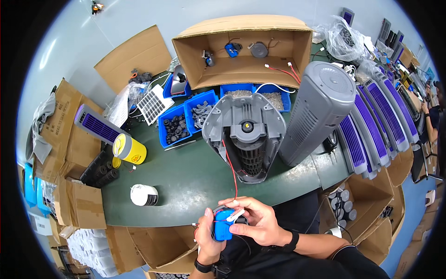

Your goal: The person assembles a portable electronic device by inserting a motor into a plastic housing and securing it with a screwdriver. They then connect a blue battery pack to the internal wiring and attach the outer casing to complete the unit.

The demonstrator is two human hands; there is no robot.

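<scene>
In front of my body, at the table's near edge, my left hand (207, 236) is closed round the side of a blue block-shaped part (223, 224) with thin wires. My right hand (258, 222) pinches a small white piece (236, 215) against the blue part's upper right; whether it is a connector or a tie I cannot tell. A red wire (231, 163) runs from my fingers up into an open grey tower fan housing (211, 122). The housing stands upright, with a black cylindrical fan wheel (251, 160) inside.
Right of the housing stands a closed grey tower (320, 107), with several purple-fronted units (371, 135) beyond. Blue bins (173, 111) of small parts and a cardboard box (241, 76) holding wired parts line the back. A yellow canister (130, 149) and white tub (144, 195) stand left.
</scene>
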